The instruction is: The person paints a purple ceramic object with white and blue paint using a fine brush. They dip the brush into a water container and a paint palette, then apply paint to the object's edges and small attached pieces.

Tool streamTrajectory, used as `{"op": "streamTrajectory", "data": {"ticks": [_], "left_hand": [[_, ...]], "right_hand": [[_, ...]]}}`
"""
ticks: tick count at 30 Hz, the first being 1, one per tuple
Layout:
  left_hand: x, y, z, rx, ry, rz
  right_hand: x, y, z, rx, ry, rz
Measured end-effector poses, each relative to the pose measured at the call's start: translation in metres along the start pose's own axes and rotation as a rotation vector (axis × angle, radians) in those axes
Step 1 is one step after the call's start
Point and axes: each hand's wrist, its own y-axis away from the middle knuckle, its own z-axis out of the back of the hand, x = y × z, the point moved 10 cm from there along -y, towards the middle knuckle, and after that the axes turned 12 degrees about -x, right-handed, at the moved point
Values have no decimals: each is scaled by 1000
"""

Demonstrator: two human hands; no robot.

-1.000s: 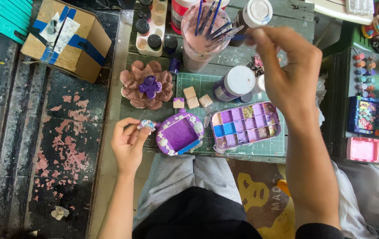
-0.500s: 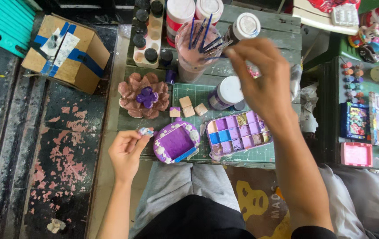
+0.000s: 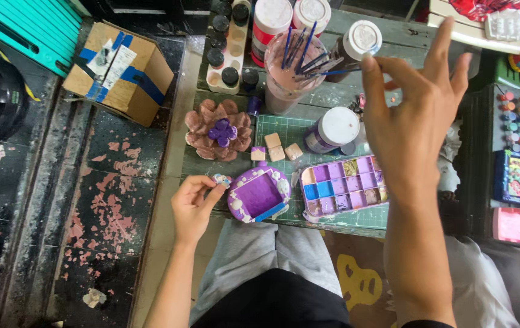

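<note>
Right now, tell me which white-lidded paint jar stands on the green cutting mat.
The purple paint jar just above the palette. The other white-lidded jars stand farther back on the bare table, off the mat.

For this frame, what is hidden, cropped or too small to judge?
- Small piece in the left hand: head view, fingers cover it; kind unclear.
- Right hand: whether its thumb touches a brush handle is unclear.
- Brush tips: sunk in the pink cup.
- White-capped bottles: cut by the top edge.
- Paint palette: right end behind the wrist.

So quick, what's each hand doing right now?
Left hand: closed, pinching a small painted piece.
Right hand: open, fingers spread, holding nothing, raised beside the brush cup.
</note>
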Motion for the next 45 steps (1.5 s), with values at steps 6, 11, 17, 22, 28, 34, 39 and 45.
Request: {"op": "streamTrajectory", "data": {"ticks": [6,11,17,22,28,34,39,45], "left_hand": [[-2,-2,-1,10,7,-17],[-5,1,-3,38,15,-28],[-3,3,-3,45,19,-16],[-2,3,0,35,11,-5],[-6,3,-3,53,30,-20],[0,3,0,20,-6,-24],[4,3,4,2,12,-11],[-6,-1,3,-48,86,89]], "right_hand": [[-20,-6,-13,112,56,-105],[-41,-11,-7,98,34,-156],[-45,-13,-2,115,-7,-171],[0,2,-13,195,-134,-32],[20,7,-25,263,-135,34],[20,8,-29,229,-68,134],[16,12,-24,257,-90,139],[10,18,7,179,-128,91]]}}
